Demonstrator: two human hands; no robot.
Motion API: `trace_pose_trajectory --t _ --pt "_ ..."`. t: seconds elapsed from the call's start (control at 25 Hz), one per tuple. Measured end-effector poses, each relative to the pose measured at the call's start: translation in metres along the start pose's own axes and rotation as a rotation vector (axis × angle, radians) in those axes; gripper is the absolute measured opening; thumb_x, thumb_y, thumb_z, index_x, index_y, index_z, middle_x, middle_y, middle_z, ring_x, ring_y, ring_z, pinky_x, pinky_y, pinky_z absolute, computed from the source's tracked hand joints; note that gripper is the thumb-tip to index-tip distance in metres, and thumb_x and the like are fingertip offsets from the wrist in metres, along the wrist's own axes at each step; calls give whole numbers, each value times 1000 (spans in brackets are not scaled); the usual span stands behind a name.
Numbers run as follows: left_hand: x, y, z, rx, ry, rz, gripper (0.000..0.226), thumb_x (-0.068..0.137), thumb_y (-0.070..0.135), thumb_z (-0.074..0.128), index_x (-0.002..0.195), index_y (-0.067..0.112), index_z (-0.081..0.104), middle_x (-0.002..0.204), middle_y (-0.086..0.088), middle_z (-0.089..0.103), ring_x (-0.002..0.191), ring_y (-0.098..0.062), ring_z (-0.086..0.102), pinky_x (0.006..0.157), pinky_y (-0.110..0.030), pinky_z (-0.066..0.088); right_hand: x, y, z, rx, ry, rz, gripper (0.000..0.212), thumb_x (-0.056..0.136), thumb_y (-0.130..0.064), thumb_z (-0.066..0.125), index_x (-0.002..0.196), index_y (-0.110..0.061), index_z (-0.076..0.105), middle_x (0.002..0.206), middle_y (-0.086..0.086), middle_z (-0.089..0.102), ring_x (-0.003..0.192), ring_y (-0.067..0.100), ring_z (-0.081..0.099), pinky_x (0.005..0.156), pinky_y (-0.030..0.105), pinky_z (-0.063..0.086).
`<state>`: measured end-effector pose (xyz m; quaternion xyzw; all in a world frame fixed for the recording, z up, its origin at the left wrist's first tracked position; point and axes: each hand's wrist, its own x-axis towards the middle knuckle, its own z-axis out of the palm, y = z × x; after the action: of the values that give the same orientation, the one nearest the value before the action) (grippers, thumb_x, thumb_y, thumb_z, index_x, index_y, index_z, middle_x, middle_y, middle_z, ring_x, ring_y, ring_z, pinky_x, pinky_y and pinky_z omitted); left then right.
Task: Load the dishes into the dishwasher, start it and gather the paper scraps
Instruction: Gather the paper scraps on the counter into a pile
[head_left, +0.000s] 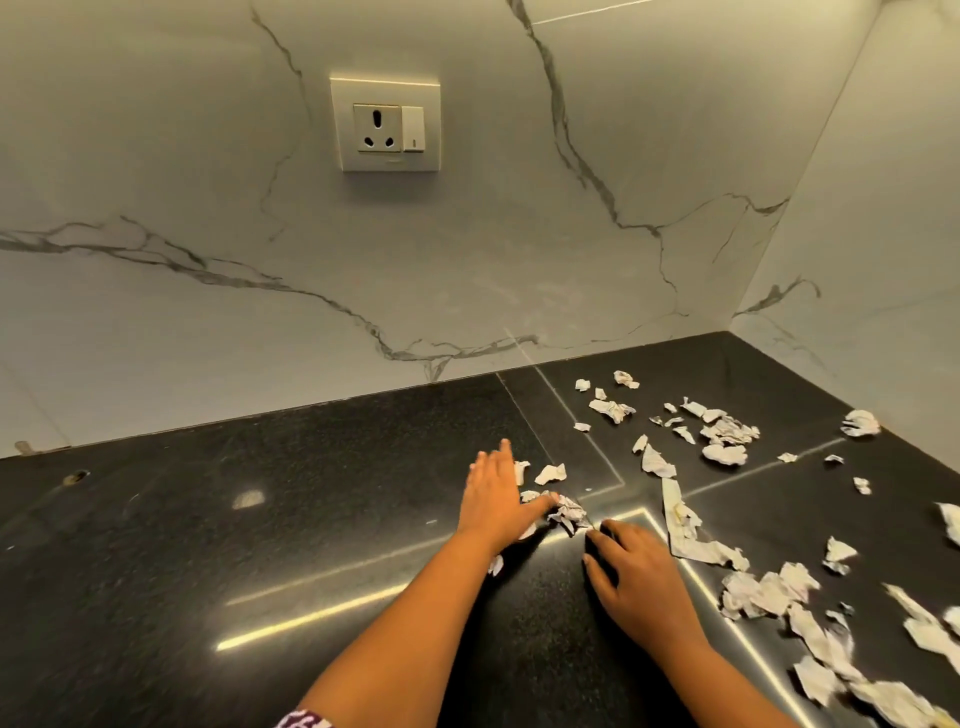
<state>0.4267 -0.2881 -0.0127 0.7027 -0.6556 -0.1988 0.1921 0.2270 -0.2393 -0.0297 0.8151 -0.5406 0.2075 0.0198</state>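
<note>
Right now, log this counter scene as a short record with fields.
surface: black counter, glossy
left hand: flat on the counter, fingers straight, touching the crumpled scraps
right hand: resting on the counter, fingers loosely bent, fingertips close to the same scraps
loose scraps: scattered over the counter's right side, not yet gathered
wall: marble-patterned, with a socket, nothing plugged in
dishes: none in view
</note>
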Motion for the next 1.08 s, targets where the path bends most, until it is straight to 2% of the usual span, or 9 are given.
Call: trace_pose_trajectory --t 0.16,0.28,0.36,0.44,0.52,0.6,0.68,0.88,1.08 --pt "-4 50 22 -178 -252 274 77 91 48 42 150 13 8 156 -7 15 146 -23 6 117 -33 8 -1 2 2 15 37 53 59 77 -45 48 117 -3 60 112 7 64 106 21 57 94 29 43" --pt "-9 71 30 -512 -222 183 73 85 28 42 150 17 11 156 -5 17 144 -19 13 117 -33 14 -1 6 8 18 62 55 59 76 -40 53 123 -6 53 121 11 58 117 25 51 103 34 34" --pt "-6 66 22 -338 -25 168 69 87 24 52 148 18 22 150 -1 28 139 -19 21 114 -31 21 0 5 9 -2 74 41 46 75 -31 56 118 -16 57 117 10 61 113 28 57 98 42 44" --pt "-12 51 11 -98 154 193 57 86 35 56 139 22 42 141 3 40 133 -19 30 108 -31 27 2 3 4 -17 86 57 34 78 -29 50 106 -21 66 109 8 66 105 28 62 88 45 50" --pt "-33 38 6 106 284 57 54 83 50 53 131 26 51 139 2 45 131 -21 34 103 -36 29 2 3 3 -50 62 78 35 80 -30 42 101 -23 69 106 5 68 101 24 64 85 44 52" --pt "-62 35 14 203 193 -229 72 84 63 44 142 22 34 152 -10 26 140 -30 17 111 -45 19 2 1 2 -71 26 110 39 78 -27 39 101 -23 70 106 3 68 101 22 64 84 45 52" --pt "-82 40 29 278 46 -303 87 86 68 31 149 13 7 156 -19 0 144 -36 -5 116 -47 1 3 1 2 -62 -7 149 43 74 -23 37 101 -20 70 106 3 68 101 22 65 84 47 52" --pt "-46 69 53 378 -38 106 73 87 53 -4 149 16 -7 157 -15 -7 145 -28 -7 117 -38 -5 3 1 1 79 30 156 28 73 -13 45 88 -16 68 88 -1 65 83 19 62 73 32 53" --pt "13 80 54 387 -99 281 65 96 49 28 151 23 2 159 -6 2 146 -19 -1 119 -36 0 -15 26 -24 20 170 188 21 54 0 53 59 -19 61 59 -6 55 58 18 50 52 29 40"
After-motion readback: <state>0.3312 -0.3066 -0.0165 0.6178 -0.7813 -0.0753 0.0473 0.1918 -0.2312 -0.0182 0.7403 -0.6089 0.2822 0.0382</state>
